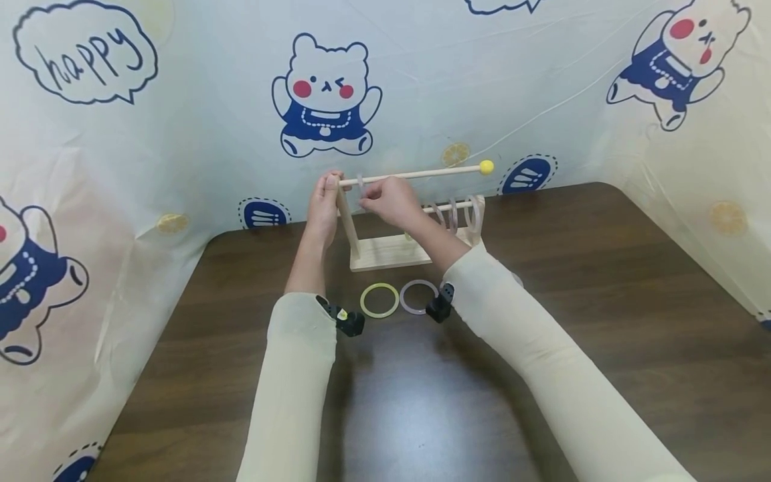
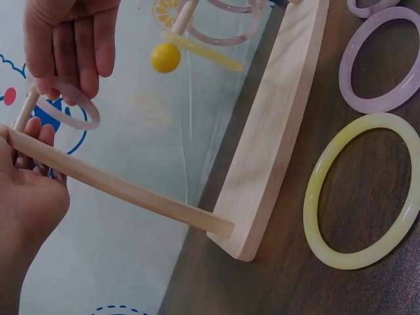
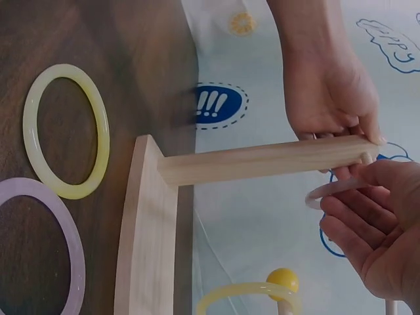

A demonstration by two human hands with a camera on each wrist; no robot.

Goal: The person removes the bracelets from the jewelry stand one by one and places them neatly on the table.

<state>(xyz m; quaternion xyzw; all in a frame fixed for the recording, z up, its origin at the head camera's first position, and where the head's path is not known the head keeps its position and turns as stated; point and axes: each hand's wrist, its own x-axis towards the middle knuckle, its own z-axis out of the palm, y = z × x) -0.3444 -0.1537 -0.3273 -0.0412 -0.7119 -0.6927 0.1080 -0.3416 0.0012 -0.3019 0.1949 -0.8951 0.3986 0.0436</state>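
Observation:
My left hand grips the top of the left upright of a wooden ring rack, thumb on the wood. My right hand pinches a pale, whitish bangle between thumb and fingers. That bangle hangs around the upper rod, close to the left upright; a yellow ball caps the rod's far right end. On the lower rod, pale purple bangles hang toward the right upright. A yellow bangle also hangs there, near that rod's yellow ball.
In front of the rack, a yellow bangle and a purple bangle lie flat on the dark wooden table. Another purple bangle is partly in the left wrist view. A printed cloth hangs behind the table.

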